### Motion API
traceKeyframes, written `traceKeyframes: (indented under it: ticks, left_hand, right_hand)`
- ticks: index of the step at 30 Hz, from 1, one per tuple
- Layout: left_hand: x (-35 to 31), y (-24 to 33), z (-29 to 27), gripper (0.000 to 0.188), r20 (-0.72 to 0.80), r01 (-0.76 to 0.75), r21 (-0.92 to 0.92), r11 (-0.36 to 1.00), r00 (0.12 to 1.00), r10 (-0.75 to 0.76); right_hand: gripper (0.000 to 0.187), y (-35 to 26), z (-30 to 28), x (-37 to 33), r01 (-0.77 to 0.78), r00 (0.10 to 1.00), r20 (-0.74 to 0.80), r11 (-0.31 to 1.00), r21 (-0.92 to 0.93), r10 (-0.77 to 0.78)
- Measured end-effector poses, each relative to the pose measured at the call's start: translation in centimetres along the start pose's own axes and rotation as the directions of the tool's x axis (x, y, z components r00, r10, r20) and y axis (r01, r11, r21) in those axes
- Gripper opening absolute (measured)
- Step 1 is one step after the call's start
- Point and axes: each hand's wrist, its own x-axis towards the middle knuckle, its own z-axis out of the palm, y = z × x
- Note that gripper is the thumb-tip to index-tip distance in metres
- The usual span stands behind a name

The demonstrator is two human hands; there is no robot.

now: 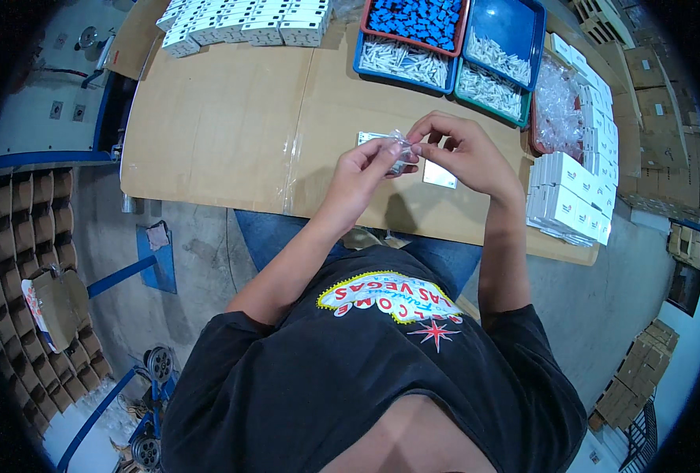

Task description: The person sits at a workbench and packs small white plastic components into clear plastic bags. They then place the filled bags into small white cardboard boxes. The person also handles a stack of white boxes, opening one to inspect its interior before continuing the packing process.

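My left hand point(367, 167) and my right hand point(466, 151) meet above the cardboard-covered table point(216, 134). Between the left thumb and fingers is a small clear plastic bag point(402, 147) with whitish contents that are hard to make out. The right thumb and fingertips pinch at the bag's upper edge. Just under the right hand, a flat white box point(440, 176) lies on the cardboard, partly covered by that hand. A second white piece point(368, 137) shows behind the left fingers, mostly hidden.
Beyond my hands sit a red tray point(462, 35) of blue pieces, a blue tray point(397, 80) and a green tray point(484, 110) of white pieces, and another blue tray point(496, 17). Clear bags point(559, 102) and stacked white boxes point(572, 193) stand right; more boxes point(247, 27) far left.
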Motion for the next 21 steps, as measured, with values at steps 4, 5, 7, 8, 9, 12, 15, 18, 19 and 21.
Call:
traceKeyframes:
  ticks: [4, 5, 7, 8, 9, 12, 15, 18, 19, 21]
  left_hand:
    - [0.2, -0.6, -0.5, 0.025, -0.061, -0.116, 0.064, 0.991, 0.991, 0.12]
    - [0.1, -0.6, -0.5, 0.023, -0.085, -0.116, 0.072, 0.991, 0.989, 0.122]
    - [0.0, -0.6, -0.4, 0.02, -0.127, -0.146, 0.114, 0.983, 0.979, 0.16]
    - [0.0, -0.6, -0.2, 0.019, -0.143, -0.175, 0.15, 0.973, 0.97, 0.196]
    - [-0.1, -0.5, -0.1, 0.019, -0.157, -0.203, 0.186, 0.961, 0.96, 0.233]
    - [-0.2, 0.1, 0.3, 0.017, -0.164, -0.275, 0.132, 0.952, 0.941, 0.294]
    - [-0.3, 0.1, 0.5, 0.017, -0.229, -0.28, 0.099, 0.955, 0.927, 0.296]
    - [-0.3, 0.3, 0.6, 0.019, -0.246, -0.268, 0.093, 0.959, 0.927, 0.283]
    - [-0.3, 0.4, 0.6, 0.019, -0.24, -0.275, 0.091, 0.957, 0.927, 0.289]
    - [-0.3, 0.4, 0.7, 0.02, -0.228, -0.287, 0.087, 0.954, 0.926, 0.3]
  right_hand:
    - [0.019, 0.3, 1.2, -0.3, 0.065, 0.988, -0.148, 0.991, 0.118, -0.047]
    - [0.02, 0.4, 1.8, -0.3, 0.078, 0.977, -0.208, 0.985, 0.157, -0.044]
    - [0.023, 0.4, 2.5, -0.4, 0.095, 0.964, -0.264, 0.972, 0.216, -0.035]
    - [0.025, 0.3, 2.7, -0.6, 0.096, 0.965, -0.26, 0.967, 0.238, -0.032]
    - [0.026, 0.3, 2.9, -0.7, 0.096, 0.966, -0.255, 0.961, 0.259, -0.028]
    - [0.025, -0.3, 3.5, -0.9, 0.074, 0.965, -0.263, 0.946, 0.315, 0.012]
    - [0.024, -0.2, 4.4, -1.1, 0.117, 0.948, -0.318, 0.902, 0.416, 0.024]
    - [0.021, 0.6, 5.0, -1.2, 0.085, 0.945, -0.321, 0.895, 0.438, 0.067]
    - [0.02, 0.8, 5.3, -1.3, 0.073, 0.943, -0.321, 0.883, 0.464, 0.09]
    - [0.018, 1.1, 5.8, -1.4, 0.05, 0.938, -0.318, 0.856, 0.515, 0.137]
